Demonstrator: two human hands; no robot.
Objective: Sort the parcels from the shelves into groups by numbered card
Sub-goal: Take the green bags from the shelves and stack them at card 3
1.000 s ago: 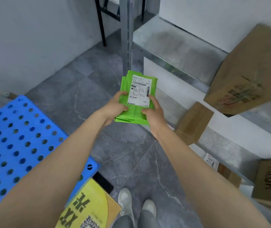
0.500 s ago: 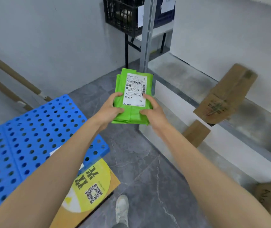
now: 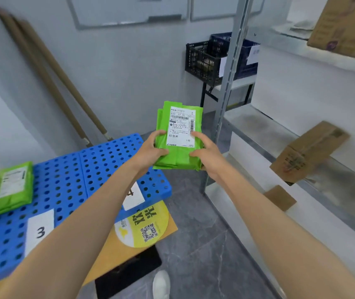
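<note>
I hold a green parcel with a white shipping label face up, in front of me above the floor. My left hand grips its left edge and my right hand grips its right edge, thumbs on top. To the left lies a blue perforated platform with a white card marked 3 and a second white card partly hidden by my left forearm. Another green parcel lies on the platform at the far left.
Metal shelving stands to the right with brown cardboard boxes on it. Black and blue crates sit on a rack behind. A yellow-stickered cardboard sheet lies under the platform's edge. Brown poles lean on the wall.
My view has swung up and to the left; the platform, its number cards and the other green parcel have come into sight. Both hands keep holding the parcel.
</note>
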